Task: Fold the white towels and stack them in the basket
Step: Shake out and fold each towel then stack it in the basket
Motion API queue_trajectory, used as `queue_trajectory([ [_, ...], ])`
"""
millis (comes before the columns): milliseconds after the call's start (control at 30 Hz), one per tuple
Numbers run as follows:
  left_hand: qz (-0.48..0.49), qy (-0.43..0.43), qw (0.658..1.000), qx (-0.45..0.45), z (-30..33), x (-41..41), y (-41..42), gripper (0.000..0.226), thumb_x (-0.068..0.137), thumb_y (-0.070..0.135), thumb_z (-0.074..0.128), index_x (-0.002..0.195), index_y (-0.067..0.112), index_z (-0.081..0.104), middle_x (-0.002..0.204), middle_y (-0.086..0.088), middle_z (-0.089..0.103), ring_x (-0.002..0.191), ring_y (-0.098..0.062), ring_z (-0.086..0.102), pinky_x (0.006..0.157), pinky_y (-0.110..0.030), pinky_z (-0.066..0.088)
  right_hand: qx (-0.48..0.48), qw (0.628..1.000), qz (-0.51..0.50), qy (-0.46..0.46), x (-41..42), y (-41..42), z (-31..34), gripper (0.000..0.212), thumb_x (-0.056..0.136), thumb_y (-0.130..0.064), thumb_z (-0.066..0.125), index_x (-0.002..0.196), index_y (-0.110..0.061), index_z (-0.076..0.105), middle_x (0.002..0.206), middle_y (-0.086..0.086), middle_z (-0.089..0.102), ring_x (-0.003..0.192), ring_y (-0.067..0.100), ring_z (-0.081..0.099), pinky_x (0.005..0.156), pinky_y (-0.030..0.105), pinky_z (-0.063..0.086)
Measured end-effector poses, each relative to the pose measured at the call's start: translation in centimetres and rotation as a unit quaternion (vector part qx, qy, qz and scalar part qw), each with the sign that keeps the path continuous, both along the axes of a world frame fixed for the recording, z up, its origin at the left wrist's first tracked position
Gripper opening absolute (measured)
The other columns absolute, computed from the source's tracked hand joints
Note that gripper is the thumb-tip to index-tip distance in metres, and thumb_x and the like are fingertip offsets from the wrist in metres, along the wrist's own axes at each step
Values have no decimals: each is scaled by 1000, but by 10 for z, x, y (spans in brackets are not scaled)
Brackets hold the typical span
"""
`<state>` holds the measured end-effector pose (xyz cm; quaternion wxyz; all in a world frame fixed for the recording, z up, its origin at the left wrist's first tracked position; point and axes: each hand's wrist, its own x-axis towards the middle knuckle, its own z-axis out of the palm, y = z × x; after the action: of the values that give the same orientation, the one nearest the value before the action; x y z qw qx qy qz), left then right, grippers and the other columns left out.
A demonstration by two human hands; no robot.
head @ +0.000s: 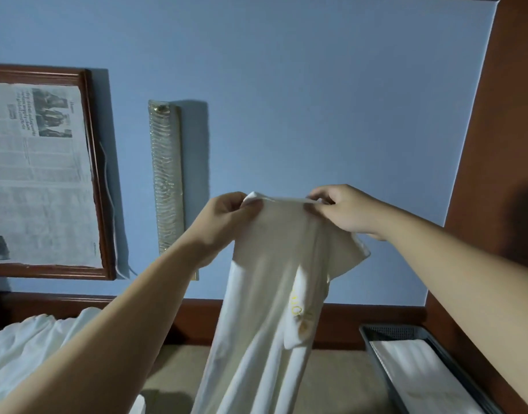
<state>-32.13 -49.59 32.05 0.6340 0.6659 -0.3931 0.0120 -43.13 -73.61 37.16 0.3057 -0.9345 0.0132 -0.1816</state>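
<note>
A white towel (268, 294) with yellow lettering hangs in the air in front of me, its lower part running out of the bottom of the frame. My left hand (227, 216) pinches its top left corner. My right hand (343, 210) pinches the top edge a short way to the right, so the edge is stretched between both hands. A dark mesh basket (373, 339) stands at the lower right with a folded white towel (418, 372) lying flat inside it.
A heap of unfolded white towels (38, 351) lies at the lower left. Behind is a blue wall with a framed newspaper (38, 174) and a long wall lamp (167, 177). A brown wooden panel (501, 144) rises at the right beside the basket.
</note>
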Motion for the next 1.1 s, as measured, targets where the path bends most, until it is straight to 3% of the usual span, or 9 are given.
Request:
queue_trajectory([
  [133, 27, -65, 997, 42, 19, -13, 1, 25, 100, 33, 69, 82, 15, 72, 64, 5, 56, 63, -11, 48, 65, -29, 39, 40, 999, 19, 9, 9, -4, -9, 22, 104, -39, 59, 92, -29, 73, 88, -4, 71, 84, 15, 66, 76, 32, 49],
  [200, 25, -102, 993, 57, 24, -18, 0, 8, 101, 30, 67, 108, 28, 72, 64, -5, 58, 62, -14, 48, 66, -29, 40, 44, 999, 19, 6, 13, -7, -12, 21, 102, -37, 59, 90, -24, 70, 83, -6, 66, 79, 15, 60, 74, 34, 42],
  [267, 20, -160, 985, 67, 22, -18, 0, 31, 104, 21, 61, 130, 36, 54, 62, -10, 43, 58, -19, 38, 58, -29, 34, 60, 998, 19, 4, 15, -10, -13, 21, 102, -34, 60, 86, -23, 69, 80, -8, 64, 76, 12, 58, 74, 34, 39],
  [333, 29, -252, 963, 94, 18, -17, 3, 32, 106, 12, 52, 126, 37, 53, 62, -7, 43, 55, -18, 37, 54, -27, 34, 79, 996, 27, 5, 14, -11, -11, 21, 102, -33, 61, 87, -23, 72, 81, -9, 66, 77, 11, 60, 75, 33, 42],
  [500, 11, -478, 847, 234, 14, -11, 7, 45, 97, 6, 46, 111, 35, 78, 85, 21, 51, 69, -5, 52, 65, -20, 41, 78, 996, 27, 18, 15, -14, -10, 19, 99, -23, 59, 95, -23, 77, 88, -6, 71, 80, 12, 67, 79, 30, 51],
  [667, 38, -579, 718, 385, 29, -21, 6, 70, 86, 0, 46, 144, 37, 57, 108, 13, 53, 101, -14, 54, 81, -35, 53, 84, 995, 54, 20, 18, -21, -14, 22, 104, -22, 55, 100, -16, 75, 93, -1, 69, 84, 13, 64, 77, 30, 49],
  [767, 49, -663, 647, 374, 34, -19, 6, 68, 80, 0, 55, 140, 31, 59, 108, 8, 57, 100, -17, 54, 74, -34, 53, 76, 995, 61, 18, 20, -24, -17, 22, 103, -23, 55, 101, -16, 76, 102, 8, 72, 89, 14, 66, 81, 32, 51],
  [967, 28, -670, 665, 329, 46, -14, -9, 14, 94, 32, 73, 108, 31, 76, 97, 2, 58, 89, -21, 59, 63, -40, 57, 63, 997, 38, -2, 23, -25, -25, 22, 105, -30, 55, 101, -25, 76, 101, -3, 73, 95, 13, 66, 81, 29, 51],
  [1100, 54, -679, 673, 288, 53, -30, -30, 9, 92, 39, 69, 93, 37, 77, 118, 3, 52, 104, -20, 46, 84, -36, 45, 128, 992, 14, -17, 27, -13, -43, 23, 93, -38, 66, 91, -17, 73, 89, 1, 72, 83, 16, 63, 78, 36, 51],
])
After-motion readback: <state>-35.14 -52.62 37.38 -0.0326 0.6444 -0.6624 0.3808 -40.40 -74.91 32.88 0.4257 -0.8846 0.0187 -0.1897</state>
